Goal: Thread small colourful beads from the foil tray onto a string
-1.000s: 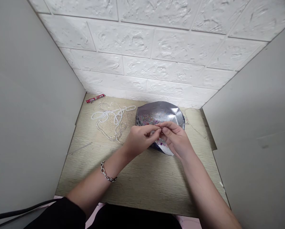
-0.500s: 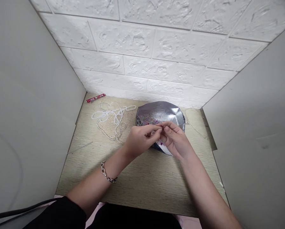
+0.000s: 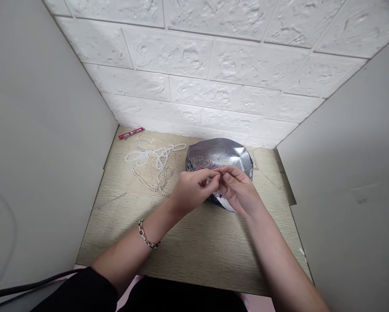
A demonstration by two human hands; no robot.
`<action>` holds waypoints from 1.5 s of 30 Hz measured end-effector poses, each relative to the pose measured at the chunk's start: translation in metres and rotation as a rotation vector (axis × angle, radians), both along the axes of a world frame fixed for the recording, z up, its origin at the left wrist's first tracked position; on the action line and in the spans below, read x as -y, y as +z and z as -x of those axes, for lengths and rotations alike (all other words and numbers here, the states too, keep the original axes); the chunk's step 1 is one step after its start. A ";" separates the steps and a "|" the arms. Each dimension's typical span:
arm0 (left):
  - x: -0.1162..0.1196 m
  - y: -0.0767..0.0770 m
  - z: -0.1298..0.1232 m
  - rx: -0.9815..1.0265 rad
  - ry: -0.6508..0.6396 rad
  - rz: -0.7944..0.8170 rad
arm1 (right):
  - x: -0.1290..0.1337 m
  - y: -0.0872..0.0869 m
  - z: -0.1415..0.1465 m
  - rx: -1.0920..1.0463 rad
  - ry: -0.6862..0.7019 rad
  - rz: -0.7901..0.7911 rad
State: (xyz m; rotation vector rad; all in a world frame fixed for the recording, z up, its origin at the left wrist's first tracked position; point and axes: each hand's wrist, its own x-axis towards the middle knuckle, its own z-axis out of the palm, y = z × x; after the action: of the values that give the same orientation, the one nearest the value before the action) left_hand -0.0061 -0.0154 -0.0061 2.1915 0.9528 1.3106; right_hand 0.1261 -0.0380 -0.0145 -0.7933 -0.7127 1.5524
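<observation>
My left hand (image 3: pixel 194 186) is closed in a pinch, its fingertips meeting those of my right hand (image 3: pixel 240 188), which is pinched too. Whatever lies between the fingertips is too small to name. Both hands are over the front part of a silver-lined pouch (image 3: pixel 218 149), which lies open and partly hidden behind them. Many small colourful beads (image 3: pixel 201 163) are inside its left part. A chain bracelet (image 3: pixel 144 236) circles my left wrist.
White and pearly bead strands (image 3: pixel 161 158) lie tangled left of the pouch. A red packet (image 3: pixel 131 133) sits at the back left corner. A thin needle-like rod (image 3: pixel 111 200) is at the left edge, and fine thread (image 3: pixel 267 175) on the right. Walls enclose the table (image 3: pixel 197 255).
</observation>
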 end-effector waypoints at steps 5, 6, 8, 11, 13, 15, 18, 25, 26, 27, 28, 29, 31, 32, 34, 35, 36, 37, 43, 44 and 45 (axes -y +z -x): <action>0.000 0.000 0.000 -0.003 0.008 0.003 | 0.001 0.000 0.001 0.002 -0.010 0.006; 0.000 0.000 0.000 -0.010 0.008 0.001 | 0.001 0.000 0.001 0.007 -0.012 0.006; 0.000 0.000 0.001 -0.031 0.004 0.002 | 0.001 -0.001 0.001 0.020 -0.015 0.006; 0.000 0.001 0.001 -0.074 -0.016 0.018 | 0.000 -0.001 0.002 0.056 -0.029 0.004; 0.000 0.001 0.002 -0.091 -0.043 0.043 | -0.001 -0.002 0.001 0.099 -0.043 -0.010; -0.001 0.001 0.003 -0.082 -0.084 0.106 | -0.002 -0.005 -0.001 0.168 -0.056 -0.045; -0.004 0.002 0.004 -0.021 -0.165 0.296 | -0.003 -0.009 -0.005 0.356 -0.097 -0.123; -0.015 0.004 0.006 0.105 -0.304 0.758 | 0.004 -0.002 -0.004 1.035 -0.291 -0.519; -0.015 0.004 0.006 0.122 -0.309 0.798 | 0.005 -0.001 -0.003 1.107 -0.319 -0.585; -0.015 0.004 0.006 0.140 -0.319 0.837 | 0.006 0.000 -0.002 1.156 -0.348 -0.633; -0.014 0.004 0.006 0.158 -0.334 0.877 | 0.007 0.001 -0.002 1.178 -0.380 -0.666; -0.014 0.004 0.006 0.178 -0.352 0.916 | 0.008 0.001 -0.001 1.174 -0.411 -0.686; -0.013 0.004 0.006 0.224 -0.394 0.987 | 0.008 0.001 0.000 1.110 -0.444 -0.694; -0.013 0.004 0.006 0.249 -0.415 1.014 | 0.008 0.000 0.001 1.067 -0.439 -0.685; -0.014 0.002 0.007 0.299 -0.456 1.050 | 0.008 -0.001 0.002 0.982 -0.417 -0.655; -0.015 0.001 0.007 0.321 -0.473 1.061 | 0.008 -0.001 0.004 0.941 -0.409 -0.638; -0.015 -0.001 0.008 0.340 -0.488 1.070 | 0.008 -0.001 0.006 0.900 -0.405 -0.617; -0.016 -0.002 0.008 0.358 -0.497 1.076 | 0.007 0.000 0.008 0.859 -0.408 -0.585; -0.019 -0.005 0.007 0.448 -0.462 1.111 | 0.007 0.005 0.017 0.892 -0.496 -0.379; -0.019 -0.005 0.006 0.459 -0.459 1.122 | 0.007 0.007 0.016 0.969 -0.499 -0.416; -0.019 -0.005 0.006 0.473 -0.460 1.135 | 0.008 0.008 0.015 1.059 -0.498 -0.471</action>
State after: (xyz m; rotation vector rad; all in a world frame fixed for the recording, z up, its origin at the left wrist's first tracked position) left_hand -0.0120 0.0039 -0.0113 1.0558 0.6669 0.7008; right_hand 0.1109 -0.0456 -0.0061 -1.2918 -1.4321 0.3908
